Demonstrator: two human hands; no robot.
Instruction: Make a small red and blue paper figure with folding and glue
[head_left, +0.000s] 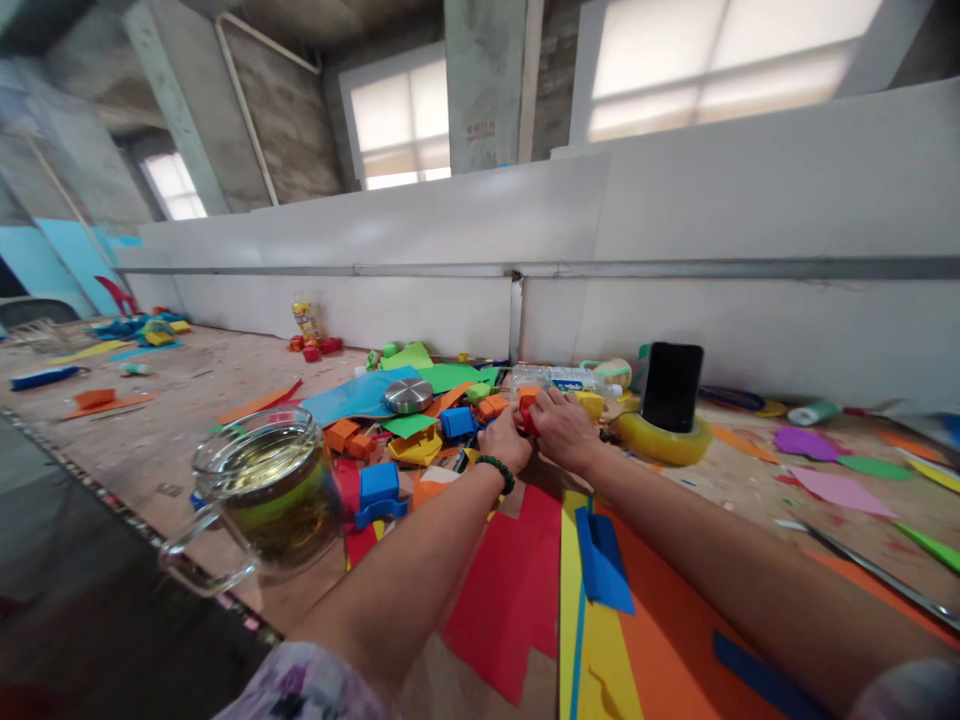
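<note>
In the middle of the worktable, my left hand (504, 442), with a dark green bead bracelet at its wrist, has its fingers closed at a small red folded paper piece (528, 418). My right hand (561, 428) comes in from the other side, its fingers curled round that same piece and hiding much of it. An orange folded paper block (529, 396) shows just behind the fingertips. Left of my hands lie a blue paper block (457, 422) and another blue block (379, 485). Red paper (510, 590) lies flat below my wrists.
A glass mug of yellowish-green liquid (277, 510) stands at the left, near the table edge. To the right, a phone (673, 388) leans upright in a yellow tape roll (667, 440). Scissors (885, 578) lie far right. A round metal lid (408, 396) rests on blue paper.
</note>
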